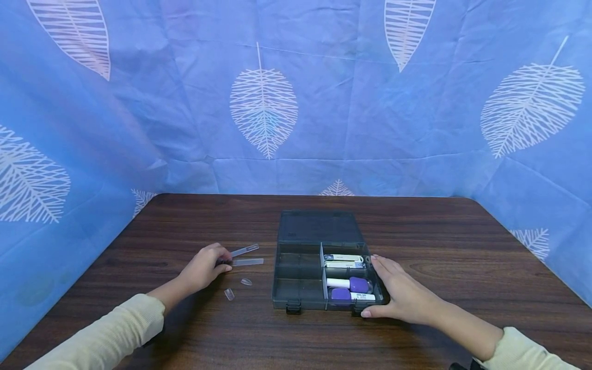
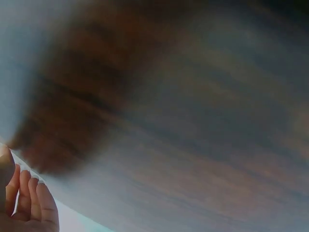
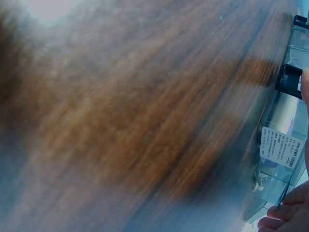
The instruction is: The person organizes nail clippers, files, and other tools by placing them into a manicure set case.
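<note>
My left hand (image 1: 203, 264) is low over the left of the table, its thumb and fingertips round the near ends of two translucent flat strips (image 1: 248, 262), which spread apart towards the right. The gripped ends are hidden. Only the fingers (image 2: 36, 198) show in the left wrist view. With my right hand (image 1: 402, 293) I hold the right front corner of a dark see-through plastic box (image 1: 300, 272): thumb by the front latch, fingers along the side. Its lid (image 1: 319, 226) lies back. White nail clippers (image 1: 344, 258) and purple-and-white bottles (image 1: 339, 294) fill its right compartments.
Two small clear nail-shaped pieces, a pointed one (image 1: 246, 281) and a squarish one (image 1: 229, 294), lie between my left hand and the box. The wooden table (image 1: 444, 231) ends at a blue curtain (image 1: 324, 113) with white leaves.
</note>
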{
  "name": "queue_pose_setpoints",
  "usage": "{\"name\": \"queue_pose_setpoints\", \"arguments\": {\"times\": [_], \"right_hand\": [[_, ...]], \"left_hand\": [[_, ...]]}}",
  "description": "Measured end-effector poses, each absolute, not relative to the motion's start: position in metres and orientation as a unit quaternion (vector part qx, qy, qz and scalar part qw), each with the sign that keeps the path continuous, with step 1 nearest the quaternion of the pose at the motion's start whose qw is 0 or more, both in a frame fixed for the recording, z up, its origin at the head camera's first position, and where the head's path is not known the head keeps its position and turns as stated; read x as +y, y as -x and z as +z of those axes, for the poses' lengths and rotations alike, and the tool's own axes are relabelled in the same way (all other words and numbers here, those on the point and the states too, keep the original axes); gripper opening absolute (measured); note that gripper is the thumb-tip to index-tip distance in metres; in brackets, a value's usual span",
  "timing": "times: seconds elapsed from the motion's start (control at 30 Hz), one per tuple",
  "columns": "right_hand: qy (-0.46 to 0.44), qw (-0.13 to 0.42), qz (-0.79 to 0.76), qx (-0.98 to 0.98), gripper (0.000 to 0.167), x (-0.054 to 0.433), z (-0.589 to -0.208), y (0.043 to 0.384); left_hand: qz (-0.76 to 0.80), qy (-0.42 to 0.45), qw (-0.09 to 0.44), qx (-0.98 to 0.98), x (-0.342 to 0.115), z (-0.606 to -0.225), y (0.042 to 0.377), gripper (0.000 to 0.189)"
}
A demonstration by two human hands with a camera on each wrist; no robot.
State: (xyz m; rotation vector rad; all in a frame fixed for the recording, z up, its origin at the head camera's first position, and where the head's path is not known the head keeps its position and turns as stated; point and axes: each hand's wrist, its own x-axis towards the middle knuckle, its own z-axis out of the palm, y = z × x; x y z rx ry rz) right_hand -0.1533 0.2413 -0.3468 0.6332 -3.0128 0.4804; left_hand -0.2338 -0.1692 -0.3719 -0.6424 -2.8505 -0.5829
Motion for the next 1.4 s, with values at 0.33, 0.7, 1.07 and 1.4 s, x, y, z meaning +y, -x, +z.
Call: {"name": "queue_pose_setpoints", "arguments": {"times": [0.33,0.7,1.07,1.4], "right_hand": [[-0.206,0.016,0.156,-0.966,0.113,0.241,-0.346,0.152],[-0.203,0.012,0.153,-0.967,0.114,0.241,-0.346,0.151],[-0.201,0.01,0.143,-0.969,0.114,0.241,-0.345,0.151],[-0.201,0.009,0.131,-0.971,0.115,0.242,-0.345,0.152]], "left_hand": [[-0.206,0.193,0.063,-0.957,-0.166,-0.369,0.23,0.005],[-0.213,0.185,0.051,-0.958,-0.164,-0.367,0.229,0.006],[-0.211,0.215,0.073,-0.951,-0.166,-0.365,0.227,0.003],[-0.214,0.235,0.089,-0.944,-0.164,-0.361,0.228,0.003]]}}
